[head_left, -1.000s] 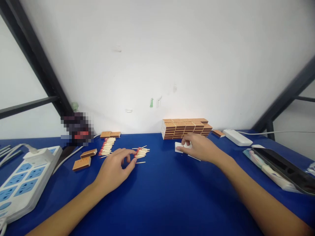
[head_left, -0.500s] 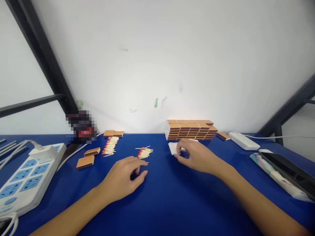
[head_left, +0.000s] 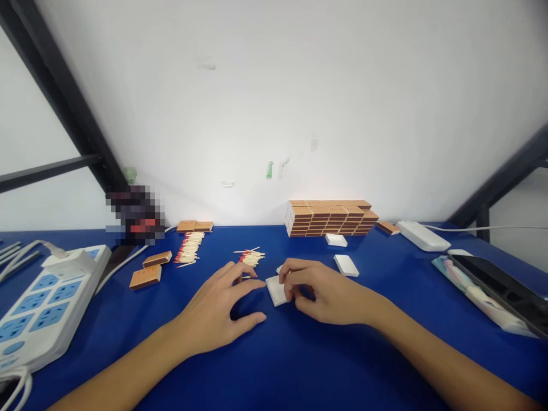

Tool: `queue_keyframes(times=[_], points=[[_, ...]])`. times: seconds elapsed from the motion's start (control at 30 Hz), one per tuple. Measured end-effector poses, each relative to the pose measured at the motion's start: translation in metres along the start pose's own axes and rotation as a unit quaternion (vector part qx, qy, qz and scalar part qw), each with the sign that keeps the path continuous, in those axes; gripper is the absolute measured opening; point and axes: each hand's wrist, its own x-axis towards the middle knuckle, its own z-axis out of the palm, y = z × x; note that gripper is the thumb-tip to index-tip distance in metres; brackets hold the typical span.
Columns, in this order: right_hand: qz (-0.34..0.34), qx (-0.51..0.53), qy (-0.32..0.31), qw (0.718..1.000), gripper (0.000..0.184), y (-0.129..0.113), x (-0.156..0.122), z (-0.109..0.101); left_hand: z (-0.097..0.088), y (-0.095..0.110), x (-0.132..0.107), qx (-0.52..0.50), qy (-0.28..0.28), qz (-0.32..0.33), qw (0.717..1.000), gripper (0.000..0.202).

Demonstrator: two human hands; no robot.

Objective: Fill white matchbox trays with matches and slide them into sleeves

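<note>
My right hand [head_left: 324,294] pinches a small white matchbox tray [head_left: 276,290] low over the blue table [head_left: 299,365]. My left hand [head_left: 218,311] rests on the table just left of the tray, fingers spread and empty, its fingertips near a small heap of red-tipped matches [head_left: 249,257]. Two more white trays lie behind my right hand, one [head_left: 346,265] nearer and one [head_left: 336,240] by the stack. A stack of brown matchboxes [head_left: 329,218] stands against the wall.
A second row of matches [head_left: 189,249] and loose brown matchboxes [head_left: 146,277] lie at the left. A white power strip [head_left: 38,305] with cables sits at the far left edge. A white adapter [head_left: 423,236] and a dark tray [head_left: 496,288] are at the right.
My right hand has carried a white tray from beside the matchbox stack toward me and to the left. My left hand has drawn back from the match heap.
</note>
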Motion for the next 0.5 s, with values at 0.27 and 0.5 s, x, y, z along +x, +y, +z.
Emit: queue_keyframes(times=[0.27,0.5], points=[[-0.036,0.075,0.004,0.996,0.033,-0.004,0.005,0.009,-0.003,0.003,0.003,-0.013,-0.021,0.025,0.999,0.032],[0.004,-0.068,0.135,0.988,0.016,0.016,0.006,0.011,-0.002,0.019,-0.002,-0.046,-0.016,0.019,0.999,0.065]])
